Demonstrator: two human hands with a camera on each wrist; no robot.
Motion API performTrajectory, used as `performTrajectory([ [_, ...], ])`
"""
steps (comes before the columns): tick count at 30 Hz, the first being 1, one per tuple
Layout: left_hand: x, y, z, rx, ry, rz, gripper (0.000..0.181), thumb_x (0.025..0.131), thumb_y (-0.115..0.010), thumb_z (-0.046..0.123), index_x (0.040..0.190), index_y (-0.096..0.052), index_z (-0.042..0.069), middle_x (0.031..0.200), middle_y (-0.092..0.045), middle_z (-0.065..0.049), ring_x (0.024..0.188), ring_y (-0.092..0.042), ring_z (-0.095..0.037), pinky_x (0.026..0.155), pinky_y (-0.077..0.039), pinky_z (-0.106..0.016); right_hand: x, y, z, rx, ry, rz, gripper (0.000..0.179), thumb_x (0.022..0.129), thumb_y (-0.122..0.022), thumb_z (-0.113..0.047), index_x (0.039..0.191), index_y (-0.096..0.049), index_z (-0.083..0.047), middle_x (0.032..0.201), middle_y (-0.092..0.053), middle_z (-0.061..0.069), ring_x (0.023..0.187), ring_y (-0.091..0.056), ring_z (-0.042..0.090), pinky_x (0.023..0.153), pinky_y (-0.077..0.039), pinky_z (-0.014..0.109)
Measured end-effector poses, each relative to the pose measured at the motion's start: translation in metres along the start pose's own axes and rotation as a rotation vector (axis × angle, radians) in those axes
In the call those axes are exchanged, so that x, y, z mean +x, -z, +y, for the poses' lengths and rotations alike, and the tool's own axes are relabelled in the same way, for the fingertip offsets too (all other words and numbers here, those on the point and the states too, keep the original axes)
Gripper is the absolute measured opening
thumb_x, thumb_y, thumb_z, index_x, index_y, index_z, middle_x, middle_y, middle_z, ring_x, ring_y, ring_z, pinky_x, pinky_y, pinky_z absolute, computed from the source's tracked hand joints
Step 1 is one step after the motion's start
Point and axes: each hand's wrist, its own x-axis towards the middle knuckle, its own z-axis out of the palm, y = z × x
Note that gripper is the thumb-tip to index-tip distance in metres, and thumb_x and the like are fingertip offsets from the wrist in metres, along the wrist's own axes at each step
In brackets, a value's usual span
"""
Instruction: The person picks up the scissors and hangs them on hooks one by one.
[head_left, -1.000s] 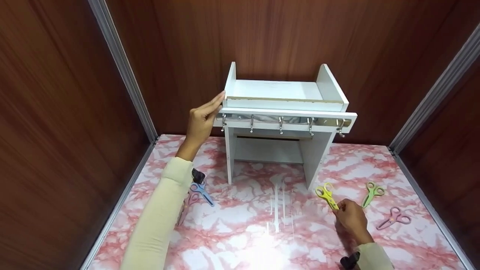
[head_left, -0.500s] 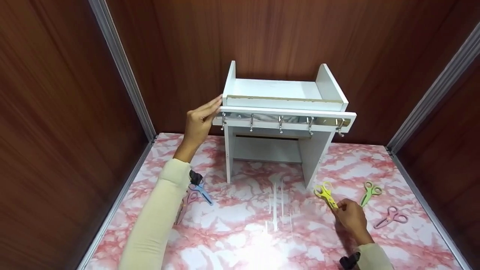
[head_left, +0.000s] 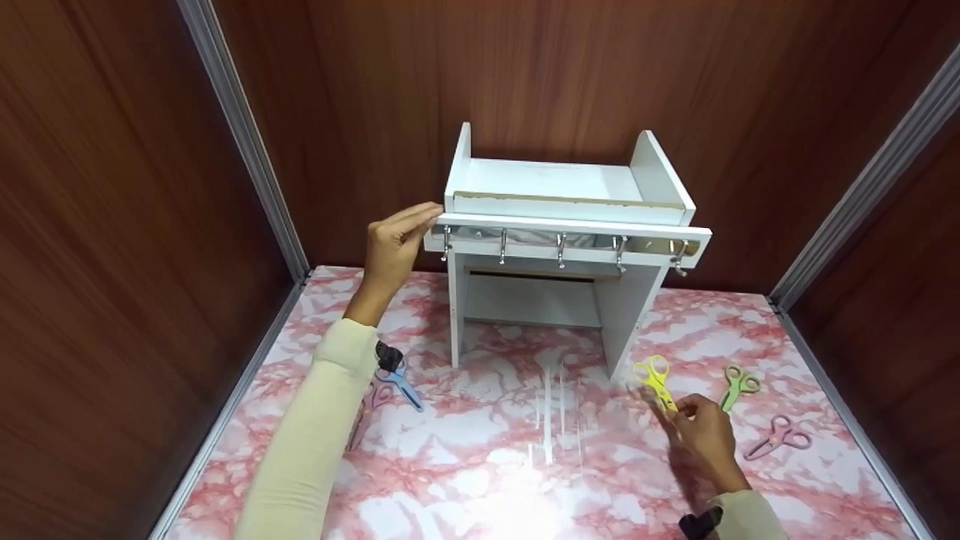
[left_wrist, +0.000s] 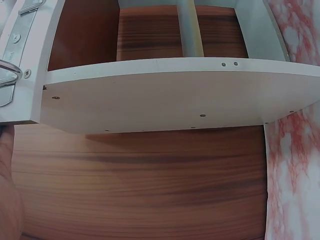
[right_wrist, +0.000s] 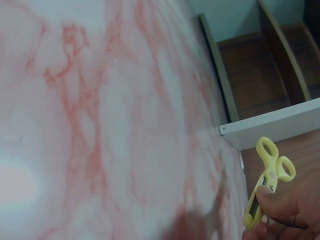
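In the head view my left hand touches the left end of the hook rail on the white shelf unit, fingers straight. At the lower left of the left wrist view, part of that hand shows against the rail end. My right hand pinches the yellow scissors by the blade end, handles pointing away toward the shelf. In the right wrist view the thumb lies on the scissors, handle loops uppermost; a shadow lies below them on the table.
Green scissors and pink scissors lie to the right on the marbled table. Blue scissors and another pink pair, partly behind the left sleeve, lie left. Several metal hooks line the rail. Brown panels enclose the table.
The left fingertips have slid down from the shelf's side to the rail end. The right hand has lifted the yellow scissors slightly, their handles tilting up.
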Motion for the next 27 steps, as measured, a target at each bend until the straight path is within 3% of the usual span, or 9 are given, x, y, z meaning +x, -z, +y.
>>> performTrajectory([
  [13, 0.002, -0.004, -0.002, 0.004, -0.028, -0.004, 0.013, 0.087, -0.071, -0.014, 0.098, -0.076, -0.011, 0.101, -0.074, -0.025, 0.096, -0.073, -0.037, 0.090, -0.056, -0.023, -0.005, 0.002, -0.007, 0.025, -0.001, 0.041, 0.006, 0.087, -0.073, -0.004, 0.092, -0.070, -0.002, 0.084, -0.070, 0.011, 0.062, -0.054, 0.017, 0.053, -0.041, 0.030],
  [22, -0.003, -0.009, -0.009, 0.020, -0.053, 0.029, 0.013, 0.086, -0.071, -0.015, 0.098, -0.076, -0.011, 0.101, -0.074, -0.024, 0.095, -0.072, -0.036, 0.091, -0.055, -0.024, -0.008, 0.012, -0.013, 0.034, 0.041, 0.067, 0.008, 0.086, -0.076, -0.004, 0.090, -0.070, -0.001, 0.084, -0.072, 0.013, 0.066, -0.059, 0.016, 0.056, -0.043, 0.027],
  [27, -0.006, -0.010, -0.012, 0.019, -0.076, 0.062, 0.014, 0.085, -0.071, -0.017, 0.097, -0.076, -0.011, 0.102, -0.074, -0.024, 0.097, -0.072, -0.036, 0.093, -0.056, -0.029, -0.008, 0.016, -0.017, 0.041, 0.071, 0.084, 0.007, 0.087, -0.076, -0.003, 0.090, -0.070, -0.002, 0.084, -0.072, 0.012, 0.060, -0.056, 0.010, 0.053, -0.042, 0.024],
])
